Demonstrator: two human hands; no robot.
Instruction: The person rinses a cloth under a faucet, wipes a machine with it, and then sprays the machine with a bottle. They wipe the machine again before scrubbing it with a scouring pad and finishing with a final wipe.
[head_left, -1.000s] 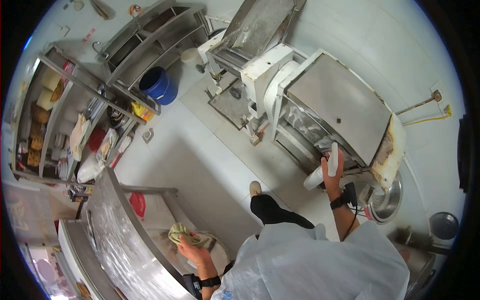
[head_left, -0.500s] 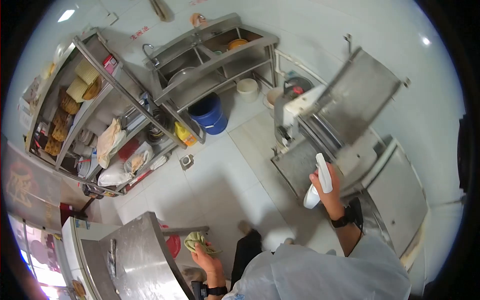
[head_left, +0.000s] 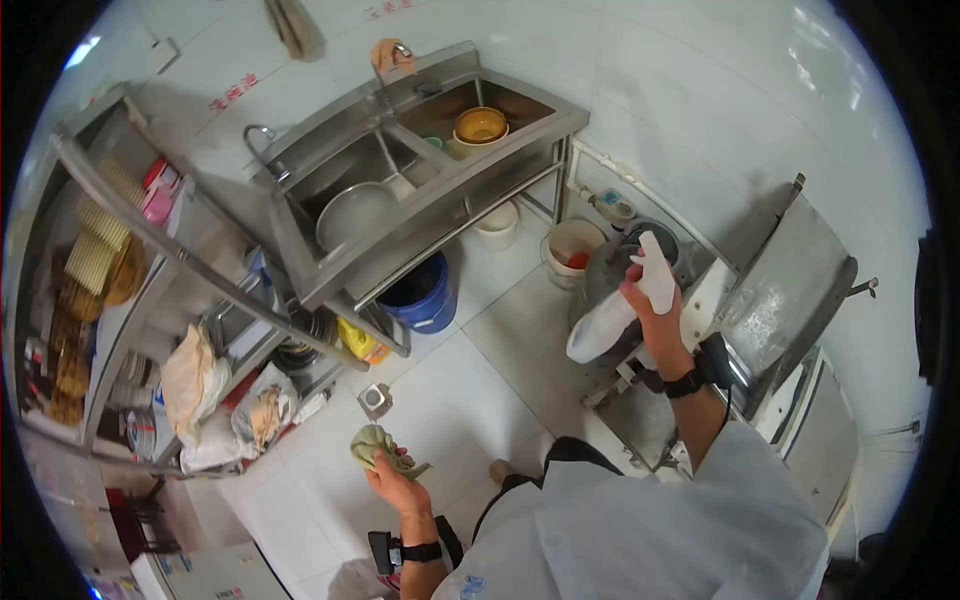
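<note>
A crumpled green cloth (head_left: 372, 447) is held in my left hand (head_left: 399, 488), low over the tiled floor. My right hand (head_left: 660, 325) grips a white spray bottle (head_left: 603, 330) by its neck, near the white trigger head, with the body of the bottle pointing down and to the left. Just beyond and beneath the bottle stands a metal machine (head_left: 640, 410) with a slanted steel tray (head_left: 785, 285). The palm side of my right hand is hidden.
A double steel sink (head_left: 440, 185) stands ahead, holding an orange bowl (head_left: 481, 125). Under it are a blue bucket (head_left: 430, 305) and a white bucket (head_left: 495, 228). A loaded shelf rack (head_left: 180, 260) is on the left, and a floor drain (head_left: 375, 400) lies before me.
The view has shifted toward the sink, which looks nearer. The steel table at the lower left has left the view. Both hands still hold the cloth and the bottle.
</note>
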